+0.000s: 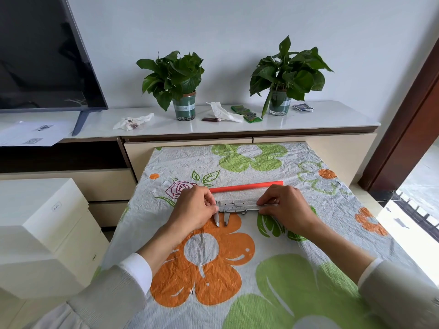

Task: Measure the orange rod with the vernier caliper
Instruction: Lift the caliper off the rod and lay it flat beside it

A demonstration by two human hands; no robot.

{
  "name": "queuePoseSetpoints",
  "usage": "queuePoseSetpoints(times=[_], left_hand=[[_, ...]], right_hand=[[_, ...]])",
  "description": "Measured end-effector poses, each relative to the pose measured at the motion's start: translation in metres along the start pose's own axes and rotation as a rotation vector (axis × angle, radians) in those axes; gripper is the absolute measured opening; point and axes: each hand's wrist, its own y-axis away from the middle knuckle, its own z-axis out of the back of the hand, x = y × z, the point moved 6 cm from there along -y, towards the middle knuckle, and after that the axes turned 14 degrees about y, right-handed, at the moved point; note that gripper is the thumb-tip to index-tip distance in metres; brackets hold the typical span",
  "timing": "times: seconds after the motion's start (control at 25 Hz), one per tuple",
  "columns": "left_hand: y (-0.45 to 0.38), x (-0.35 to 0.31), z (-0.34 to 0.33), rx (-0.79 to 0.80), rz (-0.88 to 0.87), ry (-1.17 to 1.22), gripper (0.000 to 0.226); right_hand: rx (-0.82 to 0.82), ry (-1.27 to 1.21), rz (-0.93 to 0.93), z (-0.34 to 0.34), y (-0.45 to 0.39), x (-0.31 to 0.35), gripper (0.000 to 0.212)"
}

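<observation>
Both hands pinch vernier caliper (234, 208) at mid-table: left hand (193, 208) closed on jaw end, right hand (286, 208) closed on beam's other end. Caliper jaws slightly apart, pointing toward near edge, nothing between. Orange rod (247, 186) flat on floral cloth (297, 236), just beyond caliper toward far edge, untouched.

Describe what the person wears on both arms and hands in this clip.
Both hands, left hand and right hand, are bare, with no gloves, rings or watch visible. Each arm has a light grey ribbed knit sleeve over a white cuff showing at the wrist.
</observation>
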Motion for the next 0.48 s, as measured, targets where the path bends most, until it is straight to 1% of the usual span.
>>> queuePoseSetpoints(times=[0.48], left_hand=[[0.0008, 0.0, -0.0007, 0.011, -0.001, -0.023, 0.012]], right_hand=[[-0.028, -0.026, -0.042, 0.0006, 0.0009, -0.0025, 0.011]])
